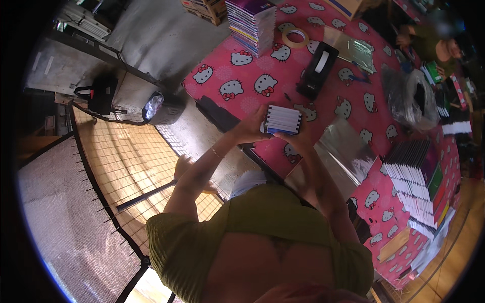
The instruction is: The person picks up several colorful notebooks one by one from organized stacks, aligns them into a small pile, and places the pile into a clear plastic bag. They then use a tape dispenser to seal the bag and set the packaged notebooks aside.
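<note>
Between my two hands is a small stack of notebooks (284,119), its white page edges facing up with dark bands between them and blue along the near side. My left hand (252,125) wraps the stack's left side. On the near right corner, my right hand (302,140) closes around it. The stack is held over the near edge of a table with a pink cartoon-cat cloth (247,104). Just beyond it lies a black tape dispenser (317,71). Clear plastic sheets (344,151) rest beside my right forearm.
A tall notebook stack (251,28) and a tape roll (295,38) stand at the far side. To the right are a clear plastic bag (408,101) and fanned notebook piles (411,184). Another person (437,48) handles a green booklet (433,73) at the far right.
</note>
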Motion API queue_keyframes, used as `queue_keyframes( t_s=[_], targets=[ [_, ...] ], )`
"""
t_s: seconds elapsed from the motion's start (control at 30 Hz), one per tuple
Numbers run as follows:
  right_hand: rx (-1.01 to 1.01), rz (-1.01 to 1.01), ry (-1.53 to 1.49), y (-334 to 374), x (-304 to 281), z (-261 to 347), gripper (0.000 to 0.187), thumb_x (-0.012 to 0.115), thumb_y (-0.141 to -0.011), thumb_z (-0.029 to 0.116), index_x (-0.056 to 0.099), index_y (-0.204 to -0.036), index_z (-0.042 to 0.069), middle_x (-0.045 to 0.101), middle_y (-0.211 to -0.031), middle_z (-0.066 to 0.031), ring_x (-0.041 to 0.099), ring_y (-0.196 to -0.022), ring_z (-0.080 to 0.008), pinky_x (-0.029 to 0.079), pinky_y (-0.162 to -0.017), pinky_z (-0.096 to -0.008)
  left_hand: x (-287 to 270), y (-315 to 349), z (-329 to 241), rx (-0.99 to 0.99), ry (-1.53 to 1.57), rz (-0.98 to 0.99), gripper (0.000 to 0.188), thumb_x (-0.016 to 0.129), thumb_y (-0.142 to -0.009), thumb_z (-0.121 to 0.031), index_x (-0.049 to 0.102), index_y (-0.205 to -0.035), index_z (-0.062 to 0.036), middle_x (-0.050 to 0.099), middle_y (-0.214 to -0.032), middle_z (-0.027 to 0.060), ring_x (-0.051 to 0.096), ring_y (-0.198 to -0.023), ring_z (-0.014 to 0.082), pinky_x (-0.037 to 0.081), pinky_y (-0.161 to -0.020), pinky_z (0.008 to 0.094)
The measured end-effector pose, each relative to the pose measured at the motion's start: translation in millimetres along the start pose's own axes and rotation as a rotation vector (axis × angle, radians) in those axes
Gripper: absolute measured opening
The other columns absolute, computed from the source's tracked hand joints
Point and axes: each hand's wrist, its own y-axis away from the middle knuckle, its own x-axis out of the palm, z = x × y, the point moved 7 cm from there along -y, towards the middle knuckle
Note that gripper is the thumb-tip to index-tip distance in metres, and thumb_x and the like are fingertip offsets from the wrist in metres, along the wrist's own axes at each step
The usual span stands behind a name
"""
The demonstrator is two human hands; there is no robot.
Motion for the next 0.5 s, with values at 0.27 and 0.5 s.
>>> queue_keyframes(
  t_s=[0.27, 0.5],
  targets=[
    [0.073, -0.004, 0.143, 7, 4, 26, 0.086, 0.091, -0.065, 0.017, 0.038, -0.132, 0.003, 0.060, -0.119, -0.0157, 0.063, -0.108, -0.0253, 0.053, -0.090, -0.0389, 30, 0, -98, 0.337, -0.795, -0.063, 0.113, 0.080, -0.073, -0.048, 0.021, -0.149, 0.0104, 0.027, -0.154, 0.0325, 0.022, -0.147, 0.0452, 0.020, -0.118, 0.0567],
    [-0.134, -0.114, 0.415, 13, -5, 37, 0.077, 0.089, -0.065, 0.020, 0.045, -0.126, 0.006, 0.064, -0.109, -0.0167, 0.065, -0.101, -0.0342, 0.052, -0.087, -0.0413, 12, -29, -101, 0.358, -0.815, 0.088, 0.084, 0.075, -0.068, -0.067, 0.051, -0.112, 0.0001, 0.061, -0.106, 0.0203, 0.065, -0.094, 0.0369, 0.055, -0.076, 0.0452]
  ],
)
